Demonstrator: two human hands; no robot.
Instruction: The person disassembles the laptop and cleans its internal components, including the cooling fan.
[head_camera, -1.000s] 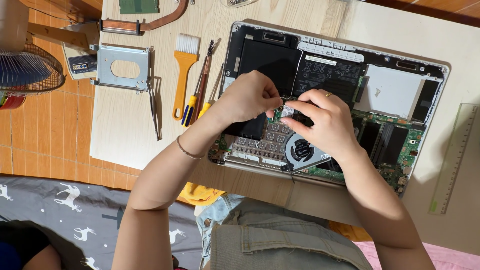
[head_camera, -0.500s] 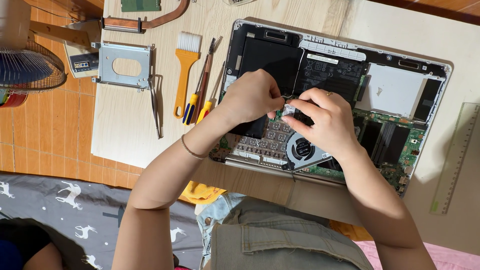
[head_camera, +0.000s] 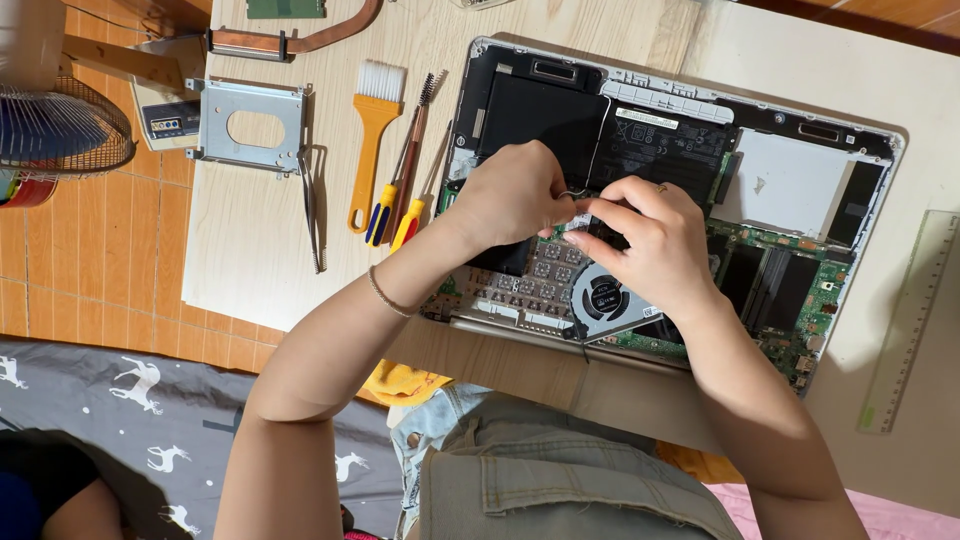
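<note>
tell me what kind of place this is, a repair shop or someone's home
Probably a home, set up for repair on the floor: a wooden board lies on orange floor tiles, an opened laptop under both hands, a deer-print cloth and a floor fan beside it.

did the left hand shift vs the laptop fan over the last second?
Barely. The left hand stays above and left of the round black laptop fan, fingertips meeting the right hand over the open laptop's board; at most it crept slightly toward the right hand.

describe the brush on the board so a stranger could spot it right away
Start at the opened grey laptop on the pale wooden board. Just left of it lies a row of thin tools; the orange-handled flat brush is leftmost, alone in having wide white bristles.
</note>
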